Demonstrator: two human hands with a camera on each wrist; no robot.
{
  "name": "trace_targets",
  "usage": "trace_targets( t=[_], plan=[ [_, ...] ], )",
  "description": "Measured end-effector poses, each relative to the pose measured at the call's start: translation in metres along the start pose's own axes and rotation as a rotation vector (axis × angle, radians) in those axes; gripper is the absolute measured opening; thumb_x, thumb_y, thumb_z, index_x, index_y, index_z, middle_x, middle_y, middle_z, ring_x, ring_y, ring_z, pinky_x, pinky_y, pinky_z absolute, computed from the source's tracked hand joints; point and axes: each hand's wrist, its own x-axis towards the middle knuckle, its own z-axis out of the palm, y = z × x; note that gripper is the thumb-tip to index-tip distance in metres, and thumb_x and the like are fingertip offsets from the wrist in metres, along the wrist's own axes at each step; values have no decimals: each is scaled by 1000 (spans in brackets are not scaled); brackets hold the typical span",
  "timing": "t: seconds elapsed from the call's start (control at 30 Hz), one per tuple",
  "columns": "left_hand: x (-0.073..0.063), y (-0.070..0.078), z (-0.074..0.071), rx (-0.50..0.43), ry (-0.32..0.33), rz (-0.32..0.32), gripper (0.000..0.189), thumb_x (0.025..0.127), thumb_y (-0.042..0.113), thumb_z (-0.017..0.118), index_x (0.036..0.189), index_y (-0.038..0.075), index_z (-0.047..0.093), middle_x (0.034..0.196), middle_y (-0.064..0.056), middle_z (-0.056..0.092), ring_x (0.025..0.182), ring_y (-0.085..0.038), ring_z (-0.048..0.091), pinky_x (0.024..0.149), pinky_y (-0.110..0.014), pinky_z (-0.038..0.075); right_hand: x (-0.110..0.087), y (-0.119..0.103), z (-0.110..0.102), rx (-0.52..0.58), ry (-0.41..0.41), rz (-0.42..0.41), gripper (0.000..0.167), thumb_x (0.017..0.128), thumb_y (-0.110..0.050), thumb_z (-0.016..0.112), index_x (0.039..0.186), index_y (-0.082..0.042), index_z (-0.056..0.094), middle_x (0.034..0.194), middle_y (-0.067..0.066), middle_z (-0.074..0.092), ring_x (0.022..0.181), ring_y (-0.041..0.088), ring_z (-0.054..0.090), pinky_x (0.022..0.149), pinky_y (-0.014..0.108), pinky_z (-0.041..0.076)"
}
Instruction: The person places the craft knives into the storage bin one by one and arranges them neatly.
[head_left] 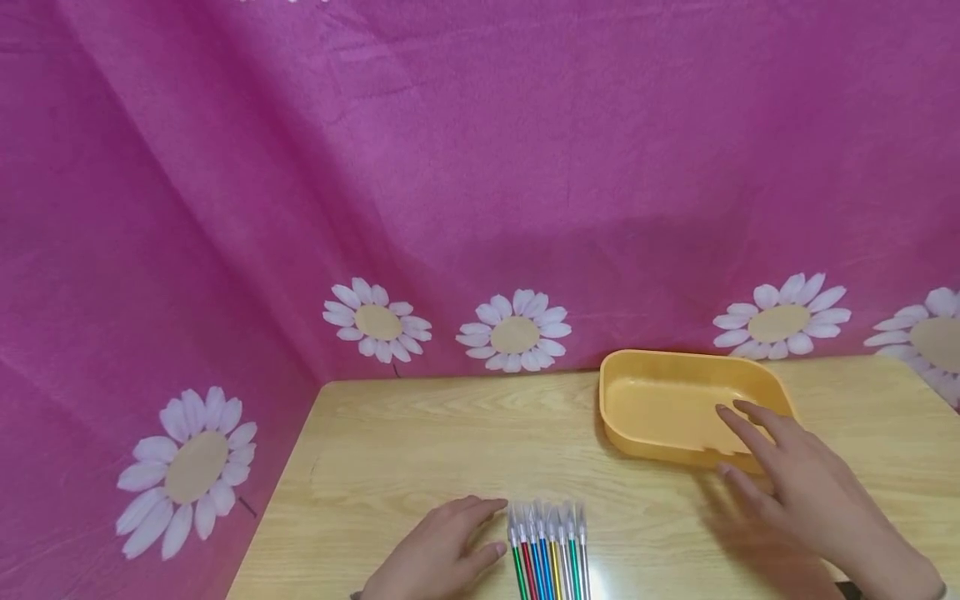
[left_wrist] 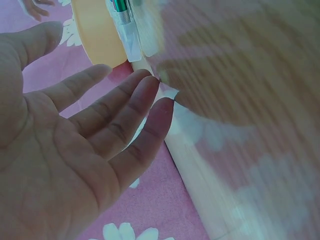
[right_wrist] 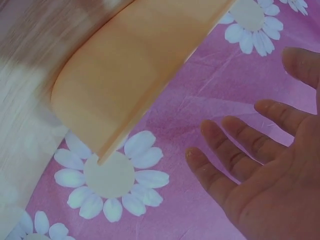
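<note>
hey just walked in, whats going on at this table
Someone has both hands over a table, neither holding anything. The left hand is beside a row of slim, clear-capped coloured tools; I can't tell if it touches them. The right hand hangs over the right part of a yellow tray. The tools lie outside the tray.

Craft knives [head_left: 554, 562] lie on the table [head_left: 420, 450], front-left of the tray [head_left: 660, 417].
</note>
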Motion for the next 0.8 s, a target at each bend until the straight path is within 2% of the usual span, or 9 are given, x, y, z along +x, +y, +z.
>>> trace_targets(
  t=[0.17,0.27,0.53,0.67,0.8],
  plan=[
    [1,2,1,-76,-46,-86,56,96,58,65,146,32,59,144,6,65,134,-22,58,114,-56,47,-3,2,0,-4,-7,44,72,86,-31,83,147,-8,55,136,24,59,107,45,63,85,61,49],
    [3,2,1,-86,-47,-102,57,96,58,66,145,31,60,144,4,65,135,-23,58,114,-57,46,-3,7,0,-15,-14,70,72,85,-30,84,147,-7,55,134,26,60,105,46,63,81,65,51],
    [9,5,1,7,19,-34,57,98,57,62,146,24,60,143,2,66,134,-23,60,113,-53,48,-4,23,-1,-57,-26,124,69,83,-26,85,142,-4,56,128,26,61,102,47,62,71,66,53],
    [9,7,0,35,30,-3,58,100,56,61,146,21,60,139,1,67,129,-20,62,111,-49,50,-6,32,0,-73,-18,138,66,83,-25,85,138,-2,57,123,27,61,93,45,62,60,59,52],
    [11,9,-2,52,22,3,59,100,57,59,146,20,59,136,2,66,122,-15,62,109,-46,52,-8,38,3,-74,-9,152,63,82,-23,84,135,-1,58,121,26,61,88,40,61,59,57,51]
  ],
)
